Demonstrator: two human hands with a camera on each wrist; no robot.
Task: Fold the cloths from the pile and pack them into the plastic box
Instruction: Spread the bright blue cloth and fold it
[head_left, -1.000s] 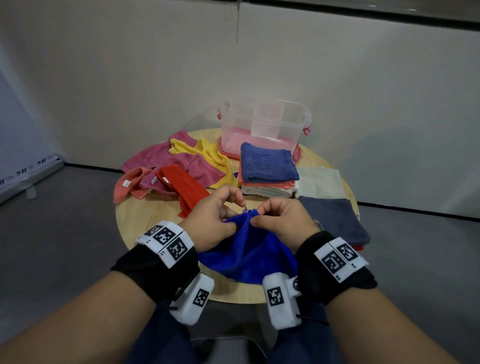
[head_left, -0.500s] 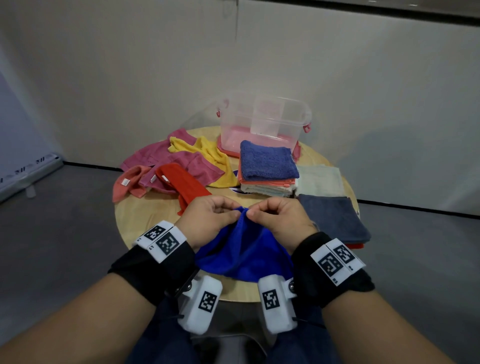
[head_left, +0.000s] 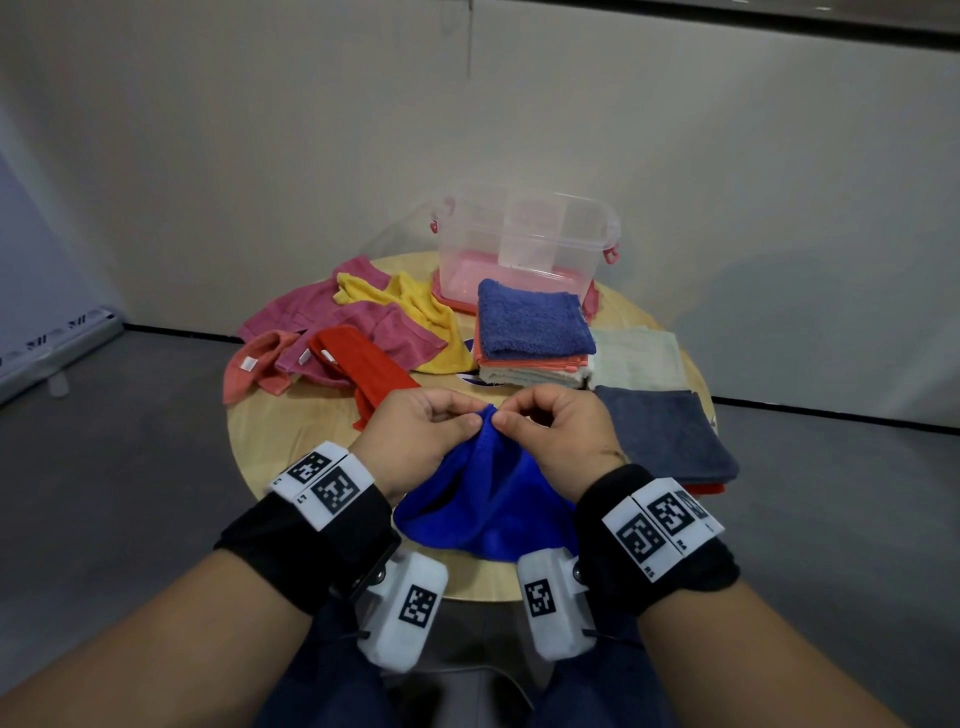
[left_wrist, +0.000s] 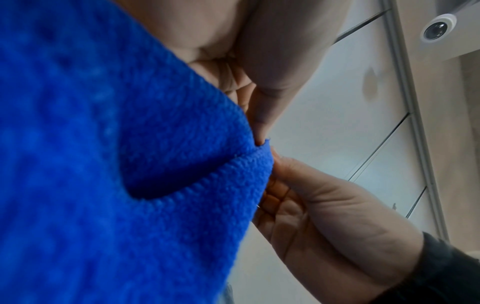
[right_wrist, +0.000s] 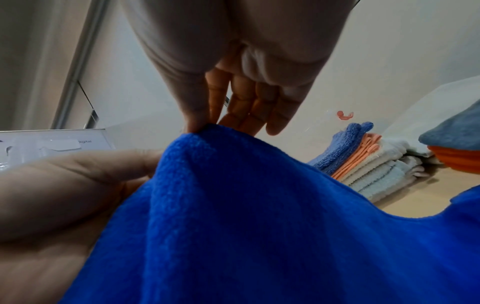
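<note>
A bright blue cloth (head_left: 483, 499) hangs over the near edge of the round wooden table (head_left: 291, 421). My left hand (head_left: 421, 431) and right hand (head_left: 556, 431) each pinch its top edge, thumbs almost touching at the raised corner. The left wrist view shows the blue cloth (left_wrist: 116, 174) pinched by both hands; in the right wrist view my thumb and forefinger hold the blue cloth (right_wrist: 259, 216). The clear plastic box (head_left: 524, 249) stands at the table's far side, open. An unfolded pile (head_left: 363, 332) of pink, yellow and red cloths lies at the left.
A stack of folded cloths (head_left: 530, 338) topped by a dark blue one sits in front of the box. A pale folded cloth (head_left: 636, 356) and a grey one (head_left: 670, 436) over an orange one lie at the right. Grey floor surrounds the table.
Both hands have lifted the blue cloth's edge a little and drawn their pinches close together at one corner. The cloth hangs more bunched beneath them.
</note>
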